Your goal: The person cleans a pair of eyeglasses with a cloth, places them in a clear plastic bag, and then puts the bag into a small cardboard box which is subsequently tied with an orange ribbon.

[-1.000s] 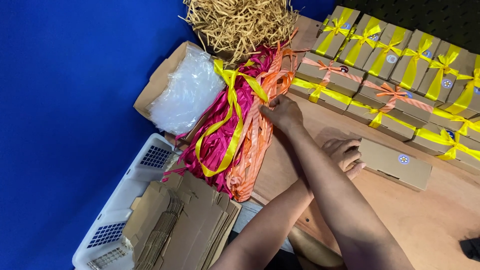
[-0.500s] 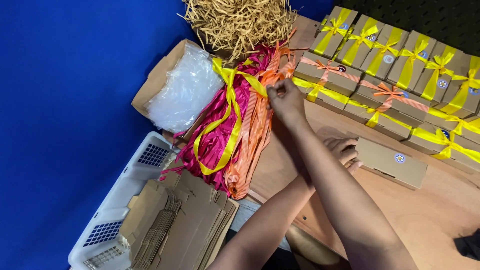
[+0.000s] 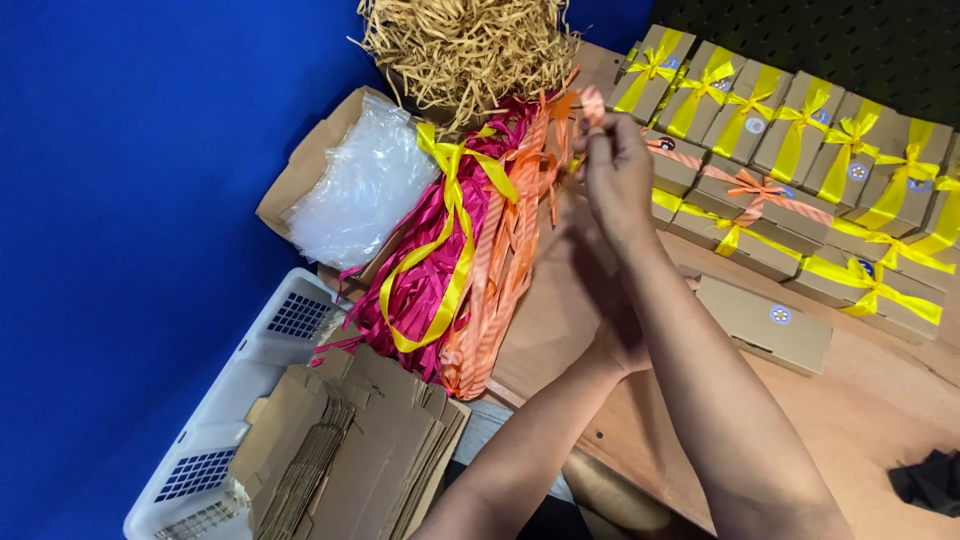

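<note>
right hand (image 3: 615, 170) has risen, pinching a striped orange ribbon strip (image 3: 590, 103) free of the pile; left hand (image 3: 615, 340) is hidden, grip unclear.

Orange-and-white striped ribbon strands (image 3: 505, 260), one pinched in right hand (image 3: 615, 170). Magenta ribbon bundle (image 3: 420, 270) beside, plain yellow ribbon (image 3: 450, 230) looped over. Tan shredded paper straw (image 3: 465, 45). Brown kraft gift boxes (image 3: 800, 150) tied yellow, a few orange-striped. Plain brown box (image 3: 765, 325), small round sticker. Clear plastic bags (image 3: 365, 190), white basket (image 3: 215, 420), brown flat cardboard (image 3: 350, 450), blue backdrop (image 3: 130, 150).
</note>
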